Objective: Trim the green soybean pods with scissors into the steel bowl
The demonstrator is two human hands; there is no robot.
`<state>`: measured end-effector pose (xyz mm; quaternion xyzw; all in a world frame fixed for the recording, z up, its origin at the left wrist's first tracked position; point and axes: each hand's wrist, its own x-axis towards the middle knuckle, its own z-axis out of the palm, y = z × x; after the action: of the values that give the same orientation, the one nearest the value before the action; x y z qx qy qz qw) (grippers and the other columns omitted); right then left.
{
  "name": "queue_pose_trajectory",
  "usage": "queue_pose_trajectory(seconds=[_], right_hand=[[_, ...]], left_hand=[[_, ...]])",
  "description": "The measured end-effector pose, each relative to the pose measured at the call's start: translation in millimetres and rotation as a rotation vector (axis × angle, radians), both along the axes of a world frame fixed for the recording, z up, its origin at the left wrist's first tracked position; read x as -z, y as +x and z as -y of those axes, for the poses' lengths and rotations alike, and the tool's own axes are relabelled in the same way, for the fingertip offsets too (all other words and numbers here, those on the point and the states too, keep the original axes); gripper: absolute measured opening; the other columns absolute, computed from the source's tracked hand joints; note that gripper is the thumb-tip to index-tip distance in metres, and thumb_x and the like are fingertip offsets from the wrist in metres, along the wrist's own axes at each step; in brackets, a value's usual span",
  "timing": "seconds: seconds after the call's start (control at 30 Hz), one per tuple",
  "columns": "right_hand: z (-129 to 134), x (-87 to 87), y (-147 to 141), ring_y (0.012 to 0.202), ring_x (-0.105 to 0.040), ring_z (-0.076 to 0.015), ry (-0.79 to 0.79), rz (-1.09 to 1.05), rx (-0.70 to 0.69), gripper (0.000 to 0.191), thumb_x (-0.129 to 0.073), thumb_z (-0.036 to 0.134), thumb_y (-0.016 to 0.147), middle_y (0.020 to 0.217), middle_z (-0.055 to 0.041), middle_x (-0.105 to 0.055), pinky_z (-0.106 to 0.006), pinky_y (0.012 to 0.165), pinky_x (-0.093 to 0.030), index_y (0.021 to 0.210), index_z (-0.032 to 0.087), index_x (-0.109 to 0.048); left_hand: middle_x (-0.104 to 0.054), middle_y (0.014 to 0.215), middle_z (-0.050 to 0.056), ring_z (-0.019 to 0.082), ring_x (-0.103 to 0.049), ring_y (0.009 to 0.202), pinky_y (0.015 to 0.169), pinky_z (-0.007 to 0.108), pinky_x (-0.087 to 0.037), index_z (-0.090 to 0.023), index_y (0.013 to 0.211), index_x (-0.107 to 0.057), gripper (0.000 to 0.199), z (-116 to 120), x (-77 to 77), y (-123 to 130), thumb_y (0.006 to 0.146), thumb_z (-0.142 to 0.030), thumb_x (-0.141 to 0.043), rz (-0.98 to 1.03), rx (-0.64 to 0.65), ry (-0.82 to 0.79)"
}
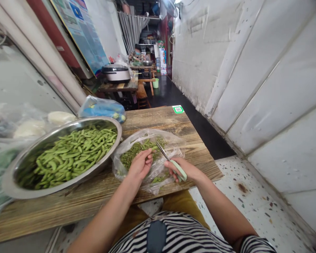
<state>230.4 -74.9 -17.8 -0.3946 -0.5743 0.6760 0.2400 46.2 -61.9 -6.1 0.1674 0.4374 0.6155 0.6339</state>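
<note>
My right hand (181,169) is closed round the pale green handles of a pair of scissors (179,170), whose metal blades point forward and left. With its fingers pinched together, my left hand (142,163) holds a green soybean pod (154,148) close to the blade tips. Beneath both hands lies a clear plastic bag (173,140), spread open on the wooden table, with green pods and small trimmed bits (130,154) in it. To the left stands a large steel bowl (118,130) holding a heap of green pods (76,154).
Behind the bowl rests a blue-tinted plastic bag (102,109). More plastic bags (28,123) crowd the left side. A green QR-code card (178,109) sits at the table's far corner. Farther back, a rice cooker (116,73) is on another table; a white wall (252,70) runs along the right.
</note>
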Motion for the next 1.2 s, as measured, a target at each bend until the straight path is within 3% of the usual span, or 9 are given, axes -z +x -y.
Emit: queue_pose_trajectory(seconds=[0.2, 0.63, 0.77, 0.97, 1.07, 1.2], right_hand=[[0, -2.8, -1, 0.037, -0.046, -0.0062, -0.010, -0.007, 0.018, 0.053, -0.068, 0.066, 0.071, 0.049, 0.0068, -0.048, -0.017, 0.034, -0.040, 0.067, 0.018, -0.048], [1, -3.5, 1, 0.038, -0.050, -0.0083, 0.030, 0.032, -0.049, 0.053, -0.057, 0.067, 0.080, 0.047, 0.0047, -0.050, -0.018, 0.036, -0.039, 0.065, 0.017, -0.048], [1, -4.6, 0, 0.042, -0.050, -0.0073, 0.041, -0.018, -0.064, 0.051, -0.062, 0.065, 0.078, 0.052, 0.0051, -0.051, -0.017, 0.040, -0.040, 0.067, 0.017, -0.048], [2, 7.2, -5, 0.036, -0.047, -0.0073, -0.025, -0.036, -0.019, 0.050, -0.060, 0.064, 0.080, 0.047, 0.0054, -0.049, -0.017, 0.034, -0.038, 0.067, 0.017, -0.049], [1, 13.2, -6, 0.033, -0.043, -0.0067, -0.096, -0.062, 0.014, 0.047, -0.065, 0.062, 0.076, 0.047, 0.0066, -0.048, -0.018, 0.031, -0.038, 0.069, 0.017, -0.049], [-3, 13.0, -2, 0.032, -0.043, -0.0068, -0.120, -0.050, 0.048, 0.049, -0.067, 0.062, 0.073, 0.046, 0.0064, -0.048, -0.018, 0.029, -0.038, 0.067, 0.017, -0.050]], left_hand=[[-0.063, 0.069, 0.007, 0.003, -0.049, 0.052, 0.041, 0.010, -0.033, -0.009, 0.059, -0.057, 0.017, 3, -2.8, 6, 0.071, 0.000, -0.068, 0.019, -0.046, -0.009], [-0.061, 0.059, 0.002, 0.005, -0.053, 0.053, 0.045, 0.013, -0.038, -0.010, 0.059, -0.058, 0.020, 12, -4.1, 23, 0.069, 0.000, -0.072, -0.028, -0.147, 0.000], [-0.062, 0.060, 0.002, 0.006, -0.053, 0.055, 0.049, 0.014, -0.040, -0.011, 0.060, -0.058, 0.021, 14, -2.8, 27, 0.069, -0.003, -0.074, -0.054, -0.164, 0.013], [-0.063, 0.061, 0.003, 0.006, -0.054, 0.055, 0.050, 0.013, -0.043, -0.012, 0.061, -0.058, 0.020, 19, -1.0, 35, 0.073, 0.000, -0.069, -0.035, -0.192, -0.010], [-0.064, 0.066, 0.005, 0.006, -0.056, 0.057, 0.049, 0.012, -0.043, -0.010, 0.063, -0.058, 0.019, 18, -0.7, 29, 0.077, 0.002, -0.061, -0.002, -0.193, -0.067], [-0.054, 0.060, 0.002, 0.006, -0.049, 0.049, 0.041, 0.013, -0.036, -0.013, 0.065, -0.053, 0.018, 1, -8.1, -2, 0.078, -0.001, -0.052, 0.122, -0.178, -0.112]])
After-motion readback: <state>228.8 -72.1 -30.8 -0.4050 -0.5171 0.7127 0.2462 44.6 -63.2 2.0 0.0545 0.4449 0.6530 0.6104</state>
